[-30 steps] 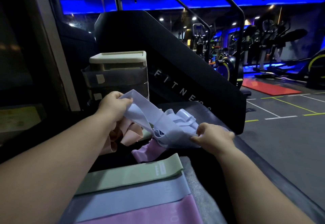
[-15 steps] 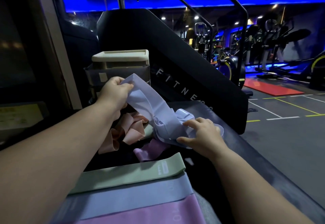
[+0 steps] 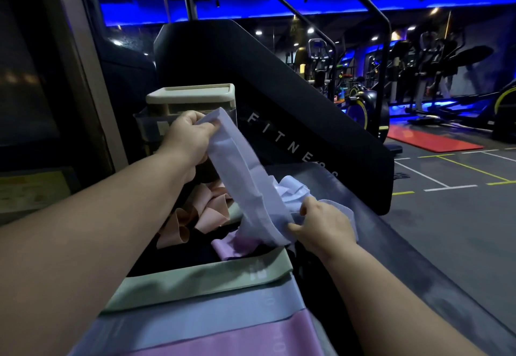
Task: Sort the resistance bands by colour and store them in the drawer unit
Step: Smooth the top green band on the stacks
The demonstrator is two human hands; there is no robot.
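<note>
The left hand (image 3: 190,139) grips the top end of a pale blue band (image 3: 240,177), lifted in front of the drawer unit (image 3: 192,98). The right hand (image 3: 324,226) pinches its lower end by a bunched pile. Peach bands (image 3: 206,210) lie beneath; green (image 3: 201,280), blue (image 3: 206,316) and pink (image 3: 237,341) bands lie flat nearest.

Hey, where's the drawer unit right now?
The drawer unit stands left of centre in the head view, just behind the left hand, which grips the pale blue band, with the black FITNESS panel on its right.
</note>
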